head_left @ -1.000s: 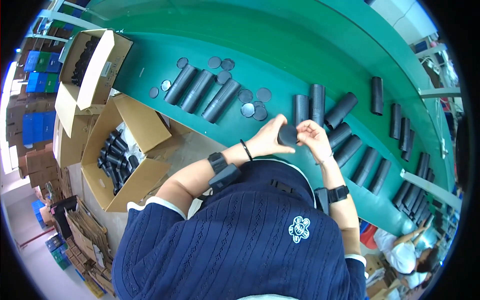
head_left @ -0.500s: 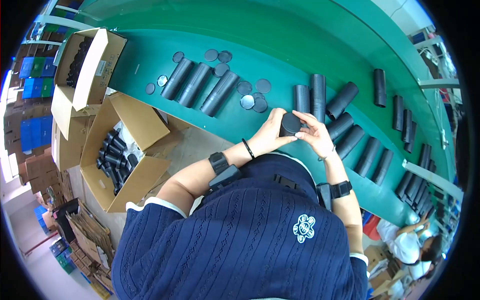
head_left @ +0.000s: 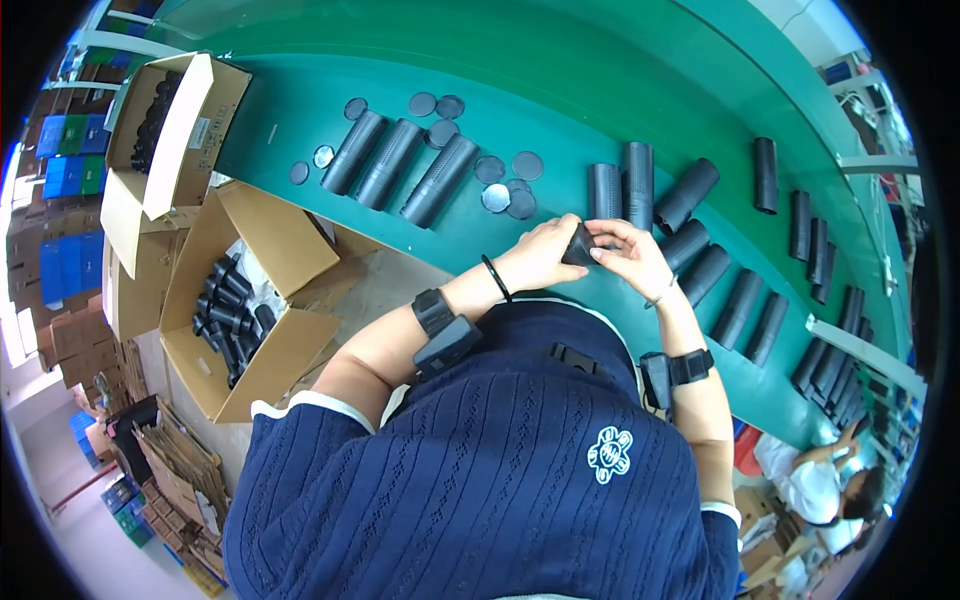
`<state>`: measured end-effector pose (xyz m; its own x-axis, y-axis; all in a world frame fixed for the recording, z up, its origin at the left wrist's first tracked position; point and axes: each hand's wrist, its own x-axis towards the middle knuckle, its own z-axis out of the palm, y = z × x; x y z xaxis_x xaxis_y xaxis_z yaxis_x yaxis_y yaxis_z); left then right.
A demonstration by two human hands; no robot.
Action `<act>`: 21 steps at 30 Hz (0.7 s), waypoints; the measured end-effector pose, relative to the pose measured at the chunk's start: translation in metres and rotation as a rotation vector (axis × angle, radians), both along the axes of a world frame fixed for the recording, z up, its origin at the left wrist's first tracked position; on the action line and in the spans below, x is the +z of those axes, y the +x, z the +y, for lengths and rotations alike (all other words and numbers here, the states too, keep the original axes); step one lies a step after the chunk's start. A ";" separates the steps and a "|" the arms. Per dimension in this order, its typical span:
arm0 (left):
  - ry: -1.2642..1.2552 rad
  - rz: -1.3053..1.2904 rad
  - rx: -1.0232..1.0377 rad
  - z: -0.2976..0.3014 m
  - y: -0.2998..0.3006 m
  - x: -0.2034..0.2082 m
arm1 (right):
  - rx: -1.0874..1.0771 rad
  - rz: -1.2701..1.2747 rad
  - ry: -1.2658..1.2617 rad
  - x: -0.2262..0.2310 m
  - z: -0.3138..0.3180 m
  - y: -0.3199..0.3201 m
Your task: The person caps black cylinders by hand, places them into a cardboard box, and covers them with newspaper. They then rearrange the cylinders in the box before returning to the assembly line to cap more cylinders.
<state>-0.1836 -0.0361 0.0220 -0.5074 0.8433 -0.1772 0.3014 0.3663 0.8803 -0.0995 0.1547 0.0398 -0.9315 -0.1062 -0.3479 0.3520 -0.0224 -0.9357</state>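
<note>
Between my hands, just above the bench's near edge, is a short-looking black tube (head_left: 579, 247), tilted and partly covered by fingers. My left hand (head_left: 540, 256) wraps round it from the left. The fingers and thumb of my right hand (head_left: 634, 260) close on its right side near the end. Beyond my hands stand or lie several black ribbed tubes, the closest being an upright-pointing tube (head_left: 605, 190). To the left, three more tubes lie slanted side by side, one being a ribbed tube (head_left: 440, 183). Round black discs (head_left: 527, 165) and a shiny silver disc (head_left: 495, 198) are scattered around them.
A green bench (head_left: 300, 105) with a raised back wall runs across. More black tubes (head_left: 738, 308) lie along its right side. At left, an open cardboard box (head_left: 235, 395) holds black parts, below another carton (head_left: 215, 125). A co-worker (head_left: 810, 490) sits at far right.
The tube in my hands has tilted, so its round flat end no longer faces up at me. My right hand has turned and its fingers have moved over the end.
</note>
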 end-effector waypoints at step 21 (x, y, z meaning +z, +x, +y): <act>-0.350 0.022 -0.035 -0.035 -0.002 -0.006 | 0.444 0.160 0.500 0.006 -0.047 -0.038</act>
